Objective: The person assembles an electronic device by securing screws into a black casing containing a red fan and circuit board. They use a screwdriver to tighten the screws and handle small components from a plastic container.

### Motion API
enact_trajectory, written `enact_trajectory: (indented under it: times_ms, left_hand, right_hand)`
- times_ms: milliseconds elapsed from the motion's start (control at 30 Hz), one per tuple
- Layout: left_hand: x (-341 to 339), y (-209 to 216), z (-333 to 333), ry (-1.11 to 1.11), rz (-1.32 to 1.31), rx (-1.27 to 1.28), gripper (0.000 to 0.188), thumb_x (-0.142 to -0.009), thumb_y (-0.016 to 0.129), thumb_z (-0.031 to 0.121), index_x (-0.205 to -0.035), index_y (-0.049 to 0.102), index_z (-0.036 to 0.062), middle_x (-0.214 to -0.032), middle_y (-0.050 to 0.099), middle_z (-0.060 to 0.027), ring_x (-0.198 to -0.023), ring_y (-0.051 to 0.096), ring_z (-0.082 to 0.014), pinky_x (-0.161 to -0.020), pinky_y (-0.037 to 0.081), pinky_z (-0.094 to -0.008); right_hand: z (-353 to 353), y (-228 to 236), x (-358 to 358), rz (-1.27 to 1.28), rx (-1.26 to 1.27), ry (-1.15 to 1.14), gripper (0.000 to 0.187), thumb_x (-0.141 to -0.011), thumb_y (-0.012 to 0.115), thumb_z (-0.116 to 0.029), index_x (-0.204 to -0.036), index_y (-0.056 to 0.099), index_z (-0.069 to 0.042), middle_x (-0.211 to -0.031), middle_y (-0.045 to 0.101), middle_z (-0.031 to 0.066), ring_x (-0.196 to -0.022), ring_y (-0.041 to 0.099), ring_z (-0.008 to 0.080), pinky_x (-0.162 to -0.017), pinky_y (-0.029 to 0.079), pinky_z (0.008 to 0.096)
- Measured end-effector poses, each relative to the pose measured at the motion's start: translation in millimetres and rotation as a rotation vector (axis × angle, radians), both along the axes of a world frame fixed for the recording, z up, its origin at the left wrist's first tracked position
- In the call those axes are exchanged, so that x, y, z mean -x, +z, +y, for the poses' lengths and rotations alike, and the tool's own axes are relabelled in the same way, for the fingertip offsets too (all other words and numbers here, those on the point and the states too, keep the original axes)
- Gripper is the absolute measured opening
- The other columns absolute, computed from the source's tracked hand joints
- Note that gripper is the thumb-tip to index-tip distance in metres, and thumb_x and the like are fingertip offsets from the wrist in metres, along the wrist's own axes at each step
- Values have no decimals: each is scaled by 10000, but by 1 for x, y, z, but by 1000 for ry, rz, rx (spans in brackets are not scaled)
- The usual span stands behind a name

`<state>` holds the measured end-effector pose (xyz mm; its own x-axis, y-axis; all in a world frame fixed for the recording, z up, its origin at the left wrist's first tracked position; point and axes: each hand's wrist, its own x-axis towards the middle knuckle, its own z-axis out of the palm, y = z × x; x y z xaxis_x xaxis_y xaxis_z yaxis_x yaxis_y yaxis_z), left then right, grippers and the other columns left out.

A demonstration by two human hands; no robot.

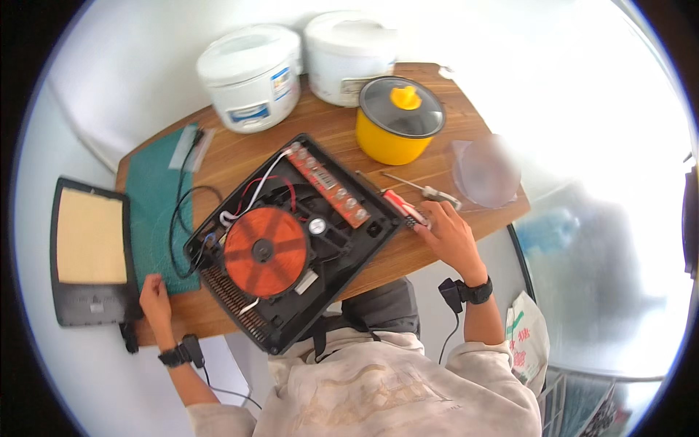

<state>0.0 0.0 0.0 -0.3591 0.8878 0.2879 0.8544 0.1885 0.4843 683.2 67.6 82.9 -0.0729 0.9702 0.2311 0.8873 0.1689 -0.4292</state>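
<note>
An opened induction cooker [342, 251] lies askew on the wooden table, partly over its near edge. Its round copper coil [273, 244], a fan [317, 226] and a strip-shaped circuit board [329, 182] are exposed. By the cooker's right corner my right hand [450, 237] has its fingers closed on a slim red-and-white object [405, 207]; its exact kind is unclear. Just beyond those fingers lies a screwdriver [439, 195] with a pale handle. My left hand [154, 297] rests curled at the near edge of a green cutting mat [149, 204]; whatever its fingers hold, if anything, is hidden.
Two white lidded buckets [249, 80] and a yellow pot [393, 148] with a dark lid stand at the back. A clear round plastic piece [488, 175] lies right. A black cable [177, 218] crosses the mat. At far left is a black-framed panel [91, 251].
</note>
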Motion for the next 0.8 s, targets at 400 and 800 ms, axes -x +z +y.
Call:
enact_trajectory:
  times_ms: [400, 800]
  left_hand:
    - [9, -27, -1, -42, 8, -35, 209, -891, 630, -73, -1080, 625, 16, -961, 672, -131, -827, 656, -247, -754, 528, -340]
    - [-27, 5, -21, -50, -22, 3, 241, -920, 639, -14, -1159, 625, 19, -1094, 656, -139, -941, 660, -263, -838, 537, -367]
  right_hand:
    - [66, 37, -200, -46, -34, -369, 185, -839, 705, -156, -1006, 757, -95, -850, 750, 113, -837, 726, 307, -748, 558, 424]
    - [107, 5, -193, -388, 297, -297, 99, -773, 714, -185, -816, 784, -130, -867, 752, 136, -875, 720, 370, -781, 579, 464]
